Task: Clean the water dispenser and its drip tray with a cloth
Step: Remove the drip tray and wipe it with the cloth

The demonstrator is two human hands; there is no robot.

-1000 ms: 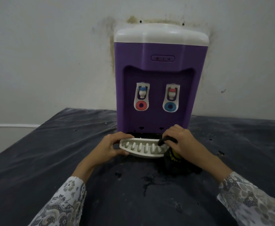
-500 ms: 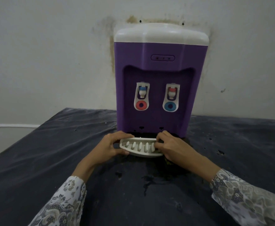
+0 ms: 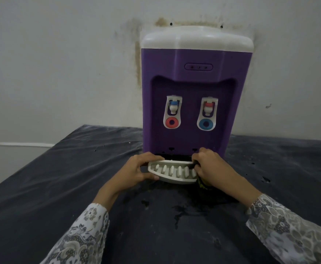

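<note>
The left hand (image 3: 136, 169) grips the left end of the white drip tray (image 3: 172, 173); the right hand (image 3: 210, 168) curls round its right end, a dark cloth (image 3: 203, 184) beneath it. The tray sits at the foot of the purple water dispenser (image 3: 190, 88) on the dark worktop (image 3: 60, 187).

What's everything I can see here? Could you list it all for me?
water dispenser: one, purple body with white top, standing on the table against the wall
taps: two, white with blue and red caps, in the dispenser's front recess
drip tray: one, white, slotted, at the dispenser's base, held at both ends
cloth: one, dark, mostly hidden under the right hand
table: one, covered in a dark sheet, with a wet patch in front
wall: white, stained around the dispenser
left hand: grips the tray's left end
right hand: grips the tray's right end with the cloth
</note>
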